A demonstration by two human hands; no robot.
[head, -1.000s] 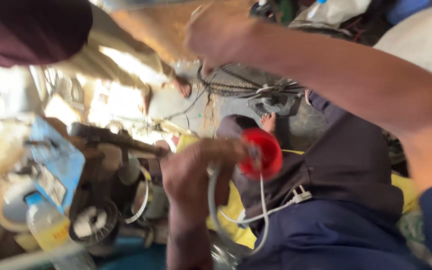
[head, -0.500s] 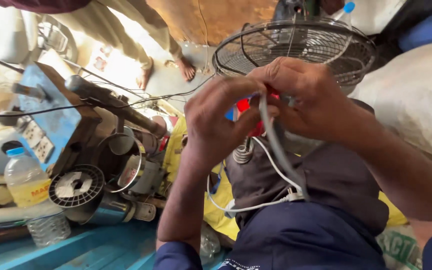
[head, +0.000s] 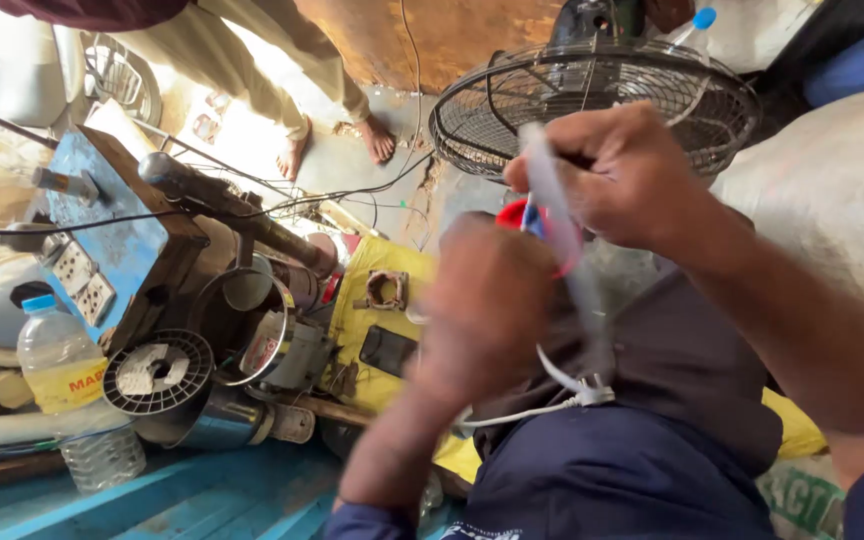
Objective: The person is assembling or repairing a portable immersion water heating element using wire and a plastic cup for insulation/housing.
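Lower centre: left hand, blurred, fingers curled shut around a red object, mostly hidden. Right hand just above, centre-right, fingers pinched on a white cable running down to a white cable tie over the dark lap. Lower left: plastic bottle beside a black wire spool. Left: blue box. Top centre: wire fan guard. Top left: another person's bare feet on the floor.

Black wire-metal fan guard
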